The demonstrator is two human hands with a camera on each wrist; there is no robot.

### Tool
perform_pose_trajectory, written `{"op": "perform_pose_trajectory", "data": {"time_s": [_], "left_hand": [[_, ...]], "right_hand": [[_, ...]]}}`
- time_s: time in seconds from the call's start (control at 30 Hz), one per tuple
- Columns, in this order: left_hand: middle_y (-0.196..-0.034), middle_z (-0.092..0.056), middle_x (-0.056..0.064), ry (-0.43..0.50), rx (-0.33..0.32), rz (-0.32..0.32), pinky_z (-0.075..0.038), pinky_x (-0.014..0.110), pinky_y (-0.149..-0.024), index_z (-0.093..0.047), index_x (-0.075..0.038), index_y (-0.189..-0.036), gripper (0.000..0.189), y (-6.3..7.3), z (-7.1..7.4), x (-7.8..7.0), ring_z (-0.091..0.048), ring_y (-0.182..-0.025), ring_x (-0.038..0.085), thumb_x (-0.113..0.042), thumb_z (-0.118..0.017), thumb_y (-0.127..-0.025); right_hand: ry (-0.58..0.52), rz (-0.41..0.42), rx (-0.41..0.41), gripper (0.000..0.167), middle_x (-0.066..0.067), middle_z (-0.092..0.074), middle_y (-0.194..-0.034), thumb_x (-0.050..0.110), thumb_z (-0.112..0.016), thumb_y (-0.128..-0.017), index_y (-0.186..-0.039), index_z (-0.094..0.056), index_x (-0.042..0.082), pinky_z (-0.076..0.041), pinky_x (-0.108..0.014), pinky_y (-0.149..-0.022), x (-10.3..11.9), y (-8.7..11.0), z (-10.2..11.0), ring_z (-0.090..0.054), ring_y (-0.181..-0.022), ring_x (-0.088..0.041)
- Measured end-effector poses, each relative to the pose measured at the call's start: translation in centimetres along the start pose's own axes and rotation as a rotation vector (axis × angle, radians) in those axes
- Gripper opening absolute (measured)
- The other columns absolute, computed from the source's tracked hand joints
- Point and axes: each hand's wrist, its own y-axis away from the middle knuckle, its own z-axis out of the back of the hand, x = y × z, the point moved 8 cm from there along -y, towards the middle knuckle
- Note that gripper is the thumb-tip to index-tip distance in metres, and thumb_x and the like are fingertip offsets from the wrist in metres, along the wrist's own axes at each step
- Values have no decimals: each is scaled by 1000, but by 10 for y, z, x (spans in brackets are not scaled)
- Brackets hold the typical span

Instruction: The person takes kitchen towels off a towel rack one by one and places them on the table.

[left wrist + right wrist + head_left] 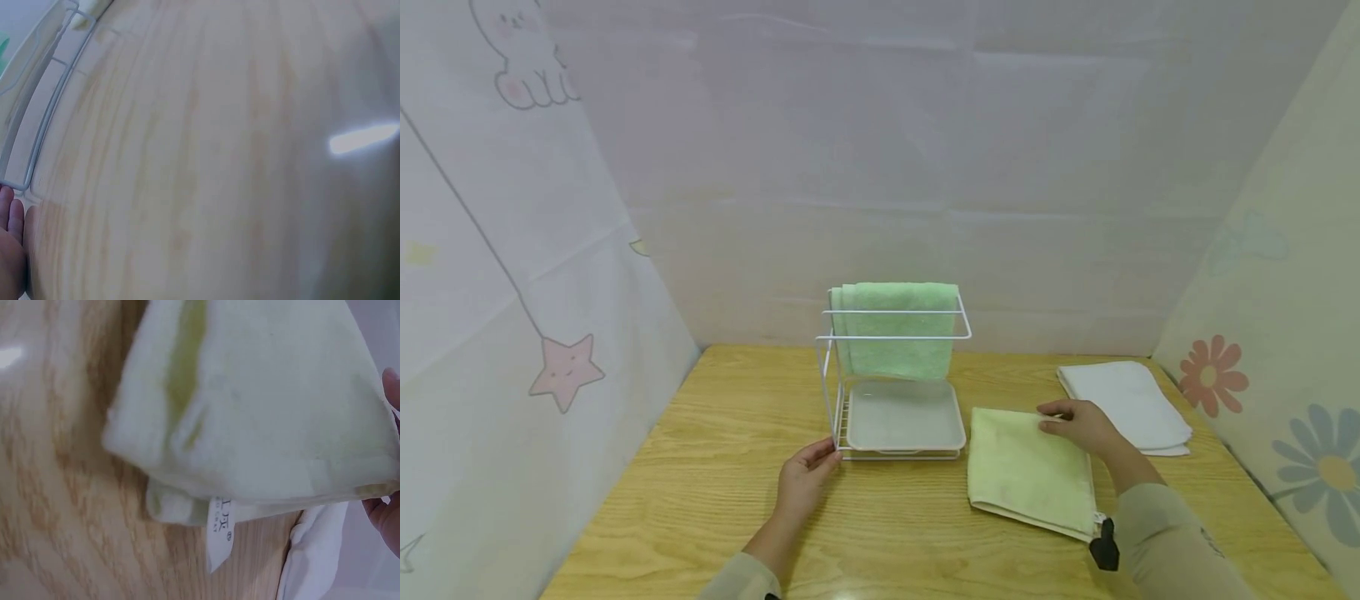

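A white wire rack (pixel 891 337) stands on the table with a green towel (pixel 898 333) draped over its back rail and a white tray (pixel 906 417) on its base. My left hand (pixel 805 477) holds the rack's front left corner low down; the left wrist view shows its fingers (pixel 15 222) right at the bottom wire. To the right of the rack is a folded yellow towel (pixel 1030 471) with a small printed tag (pixel 219 534). My right hand (pixel 1082 427) pinches its far right edge, fingers on both sides of the cloth in the right wrist view.
A folded white towel (pixel 1127 408) lies at the back right of the wooden table (pixel 715 500), just beyond my right hand. Printed fabric walls (pixel 887 150) enclose the table at the back and both sides.
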Motion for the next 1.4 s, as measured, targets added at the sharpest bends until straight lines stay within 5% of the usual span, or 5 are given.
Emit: {"op": "perform_pose_trajectory", "data": {"time_s": [0.3, 0.77, 1.1, 1.4], "left_hand": [[-117, -67, 28, -14, -14, 2, -56, 13, -77, -64, 11, -118, 32, 0, 0, 3, -66, -88, 2, -3, -69, -89], [-118, -66, 29, 5, 4, -1, -55, 11, -76, -62, 13, -120, 35, 1, -2, 2, -68, -89, 7, -6, -69, -91], [-118, -67, 28, -9, -14, 8, -56, 12, -76, -64, 10, -119, 33, 0, -1, 0, -68, -91, 6, -3, -69, -90], [-117, -66, 30, -8, -14, -15, -57, 14, -77, -63, 13, -118, 33, 0, 0, -2, -67, -89, 3, -2, -69, -90]], "right_hand": [[8, -14, -40, 43, -29, -56, -134, 18, -65, -94, -131, -58, -3, -48, -56, -99, -23, 9, 2, -50, -123, -48], [25, -146, -86, 50, -31, -44, -145, 30, -58, -99, -138, -52, 0, -34, -66, -108, -55, 18, -8, -35, -134, -54], [-7, -28, -106, 71, -38, -12, -156, 43, -51, -101, -148, -32, -6, -20, -78, -107, -19, 48, -22, -12, -139, -61], [5, -58, -25, 64, -39, -5, -156, 39, -36, -106, -149, -29, -7, -5, -81, -105, 26, 79, -70, 4, -141, -62]]}}
